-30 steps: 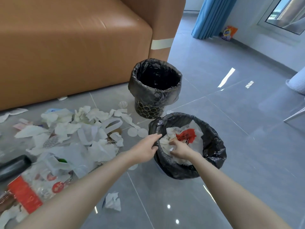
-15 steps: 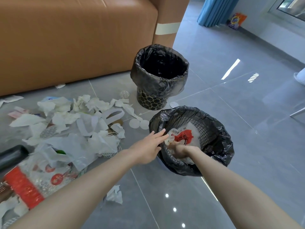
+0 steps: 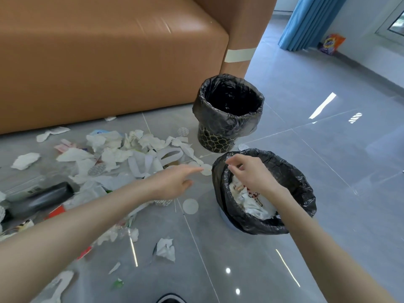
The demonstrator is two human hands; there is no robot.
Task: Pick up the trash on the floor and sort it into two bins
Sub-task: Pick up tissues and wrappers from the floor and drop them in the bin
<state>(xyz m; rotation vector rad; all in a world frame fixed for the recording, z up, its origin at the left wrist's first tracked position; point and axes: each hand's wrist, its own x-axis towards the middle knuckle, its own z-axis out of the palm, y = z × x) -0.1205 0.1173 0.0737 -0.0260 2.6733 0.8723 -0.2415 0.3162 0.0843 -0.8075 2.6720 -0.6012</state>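
**Little print legible**

Orange packet (image 3: 331,43) at 1 o'clock seems to read Tide. Red print on the white plastic bag (image 3: 255,206) inside the near black-lined bin (image 3: 302,184) is illegible. Right hand (image 3: 251,173) is above it, fingers loosely curled, empty. Left hand (image 3: 172,184) is outstretched, empty. White paper scraps (image 3: 113,154) litter 9 o'clock.

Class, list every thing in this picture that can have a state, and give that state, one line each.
far bin, upright, lined with a black bag, looks empty.
near bin, lined with a black bag, partly filled with crumpled paper and plastic.
floor trash, scattered, not yet picked up.
left hand, open, fingers stretched out over the floor trash.
right hand, over the near bin, fingers loosely curled, holding nothing visible.
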